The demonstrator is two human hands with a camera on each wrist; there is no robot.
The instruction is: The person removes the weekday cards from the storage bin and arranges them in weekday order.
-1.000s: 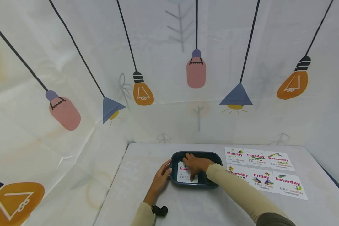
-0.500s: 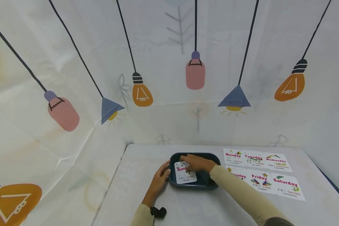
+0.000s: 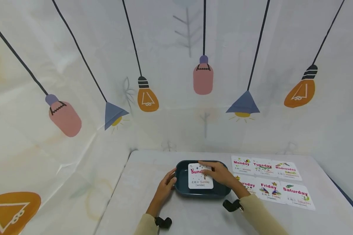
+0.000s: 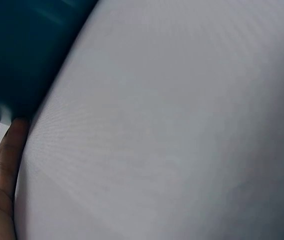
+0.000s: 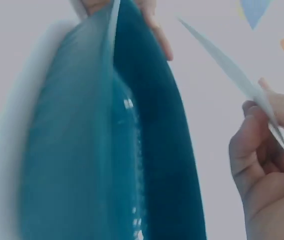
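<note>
A white "Sunday" card (image 3: 200, 181) is held above the dark teal tray (image 3: 180, 192) by my right hand (image 3: 220, 173). Thumb and fingers pinch the card along its right side, and the right wrist view shows the card (image 5: 226, 65) edge-on, apart from the tray (image 5: 64, 150). My left hand (image 3: 164, 187) rests against the tray's left end, its fingertips touching the outer wall. In the left wrist view those fingers (image 4: 11, 155) look fairly straight beside the tray (image 4: 22, 55).
Right of the tray, several day cards lie in two rows, among them the Monday card (image 3: 242, 167) and the Saturday card (image 3: 297, 197). They lie on a white table (image 3: 147, 160). Behind stands a wall sheet (image 3: 170, 124) printed with lamps.
My right hand has lifted the Sunday card up out of the tray and turned it to face me. The left hand stays at the tray's left end.
</note>
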